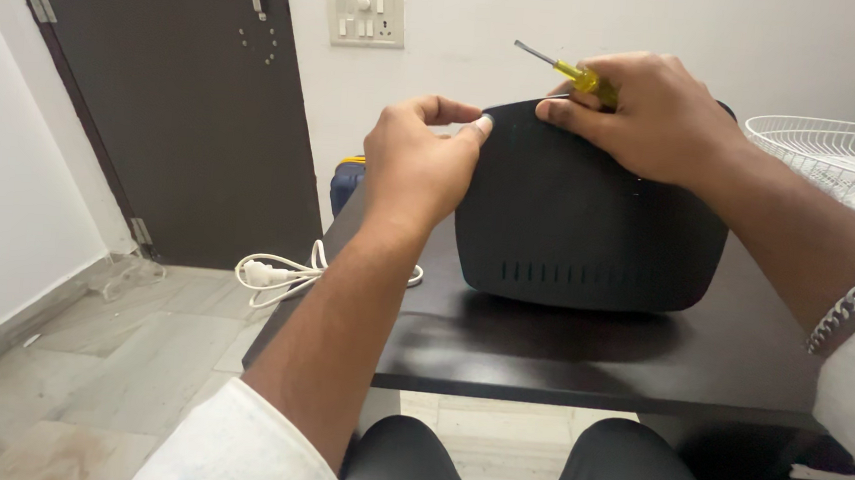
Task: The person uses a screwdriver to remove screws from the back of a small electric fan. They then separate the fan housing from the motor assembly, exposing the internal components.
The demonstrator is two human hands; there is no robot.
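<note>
Both grips rest on the top edge of a black casing [589, 221] that stands upright on a dark surface [740, 367]. Left hand [413, 164]: fingers curled, thumb and forefinger pressed against the casing's upper left corner, pinching its rim. Right hand [657, 116]: closed over the upper right part of the rim, with a yellow-handled screwdriver [581, 75] tucked under the fingers, its metal shaft pointing up and to the left, away from the casing. Judged from this view, the casing appears whole and closed; no screws or separated panels lie on the surface, and the screwdriver tip touches nothing. A row of narrow vent slots runs along the casing's lower front.

Surface and room: beyond the surface's far left corner a white power cord with plug [275, 274] hangs out towards the tiled floor, and a blue and yellow object [344, 182] shows just behind the left forearm. A white wire fan guard [839, 164] lies at the right edge. Behind stand a dark door [176, 102] and a pale wall carrying a switch plate [364, 13].
</note>
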